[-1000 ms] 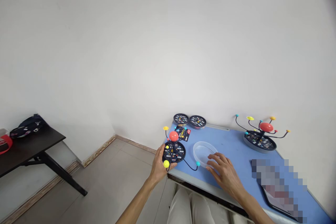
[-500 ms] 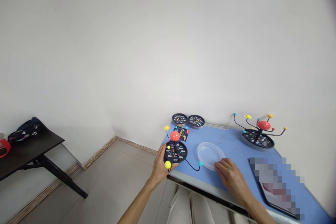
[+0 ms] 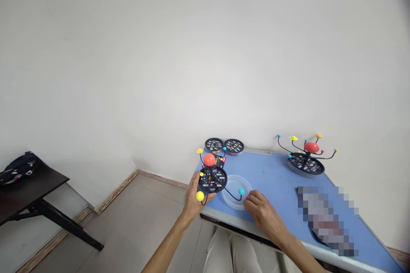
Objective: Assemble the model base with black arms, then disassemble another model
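Note:
My left hand (image 3: pixel 192 201) is closed around the edge of a solar system model (image 3: pixel 218 184), holding it above the table's near left corner. This model has a round black printed base, a red ball in the centre, and small coloured balls on curved black arms. Right of it, on the table, is a clear round plastic dish (image 3: pixel 229 201), partly behind the blue-ball arm. My right hand (image 3: pixel 264 213) has its fingers closed on the dish's right rim; the thumb's grip is mostly hidden.
On the blue table (image 3: pixel 265 175) a second solar system model (image 3: pixel 306 166) stands at the back right. Two round black printed discs (image 3: pixel 233 146) lie at the back left beside a dark printed card (image 3: pixel 220 161). A blurred-out device (image 3: pixel 323 222) lies right. A dark side table (image 3: pixel 38 183) stands left.
My right hand has moved left, sliding the clear dish closer to the held model, so the blue ball now overlaps it. The view has turned slightly right.

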### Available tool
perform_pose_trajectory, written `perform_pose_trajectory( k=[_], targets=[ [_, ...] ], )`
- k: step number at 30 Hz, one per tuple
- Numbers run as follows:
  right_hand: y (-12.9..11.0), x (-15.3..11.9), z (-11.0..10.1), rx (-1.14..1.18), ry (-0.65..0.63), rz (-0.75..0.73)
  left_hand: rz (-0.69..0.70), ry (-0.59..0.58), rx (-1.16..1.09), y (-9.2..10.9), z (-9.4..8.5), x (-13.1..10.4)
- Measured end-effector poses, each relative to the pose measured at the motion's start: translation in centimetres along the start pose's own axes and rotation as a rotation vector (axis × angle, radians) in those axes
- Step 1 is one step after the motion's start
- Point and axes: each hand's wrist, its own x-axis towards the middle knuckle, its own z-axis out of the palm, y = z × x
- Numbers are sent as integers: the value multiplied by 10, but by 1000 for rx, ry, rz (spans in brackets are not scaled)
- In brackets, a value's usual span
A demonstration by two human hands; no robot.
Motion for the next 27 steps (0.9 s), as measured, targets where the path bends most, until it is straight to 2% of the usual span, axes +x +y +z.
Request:
perform_pose_trajectory(
  k=[7, 9, 12, 14, 16, 21, 24, 27],
  targets=[
    [-1, 49, 42, 33, 61, -68, -7, -31, -9, 17, -6, 4],
    [-1, 54, 46, 26, 96, -101, -7, -30, -6, 23, -5, 4],
    [2, 46, 38, 31, 174, -75, -4, -47, 5, 32, 0, 5],
    [7, 28, 24, 98, 225, 58, 1, -78, 2, 40, 7, 4],
    [11, 5, 8, 228, 247, 260, 13, -113, -17, 47, 18, 0],
    [5, -48, -31, 596, 249, 722, 42, -194, -94, 61, 62, -21],
    [-9, -62, -45, 828, 272, 908, -13, -222, -94, 67, 91, -40],
    [-25, -70, -51, 1006, 308, 1022, -66, -241, -50, 67, 114, -57]
  ],
)
